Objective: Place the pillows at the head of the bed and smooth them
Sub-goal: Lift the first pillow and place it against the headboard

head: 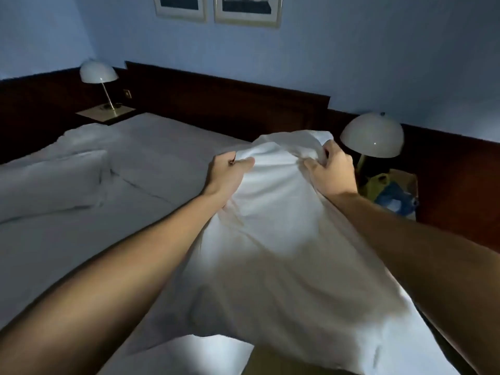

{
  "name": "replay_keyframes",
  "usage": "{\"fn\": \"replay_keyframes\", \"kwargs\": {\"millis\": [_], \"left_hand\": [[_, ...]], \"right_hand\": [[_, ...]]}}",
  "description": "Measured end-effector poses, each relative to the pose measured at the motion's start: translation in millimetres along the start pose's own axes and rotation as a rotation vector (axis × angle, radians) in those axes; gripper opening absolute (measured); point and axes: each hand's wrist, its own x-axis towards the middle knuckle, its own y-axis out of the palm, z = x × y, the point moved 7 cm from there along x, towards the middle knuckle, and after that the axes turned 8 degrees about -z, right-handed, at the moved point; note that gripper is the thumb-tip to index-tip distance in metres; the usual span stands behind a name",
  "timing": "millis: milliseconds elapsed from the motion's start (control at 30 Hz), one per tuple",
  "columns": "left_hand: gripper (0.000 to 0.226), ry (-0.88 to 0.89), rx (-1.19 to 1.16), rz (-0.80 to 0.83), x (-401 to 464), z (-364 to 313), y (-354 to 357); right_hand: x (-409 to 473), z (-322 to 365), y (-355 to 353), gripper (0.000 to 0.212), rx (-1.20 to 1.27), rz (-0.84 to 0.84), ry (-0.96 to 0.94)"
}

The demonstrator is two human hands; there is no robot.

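I hold a large white pillow (276, 239) out in front of me, over the right side of the bed (151, 147). My left hand (227, 177) grips its far edge on the left, and my right hand (331, 170) grips the far edge on the right. The pillow's far end points toward the dark wooden headboard (230, 101). A second white pillow (51, 180) lies on the left part of the bed, away from the headboard. The white sheet near the headboard is bare.
A white dome lamp (98, 73) stands on the far bedside shelf (105, 113). Another dome lamp (372, 135) stands to the right of the bed, close to my right hand, above a box with yellow and blue items (389, 190). Two framed pictures (216, 6) hang above.
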Motion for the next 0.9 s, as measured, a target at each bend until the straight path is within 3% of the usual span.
{"fn": "replay_keyframes", "kwargs": {"millis": [300, 467, 600, 900], "left_hand": [[0.044, 0.144, 0.171, -0.181, 99, 27, 119], [0.048, 0.123, 0.248, -0.247, 180, 42, 166], [0.047, 0.087, 0.238, -0.246, 260, 70, 197], [0.048, -0.005, 0.24, -0.326, 413, 122, 230]], "right_hand": [[162, -86, 56, 0.031, -0.034, 0.134, -0.158], [244, -131, 120, 0.03, 0.01, 0.152, -0.156], [312, -163, 194, 0.029, -0.02, 0.262, -0.126], [442, -178, 330, 0.029, -0.06, 0.391, -0.152]]}}
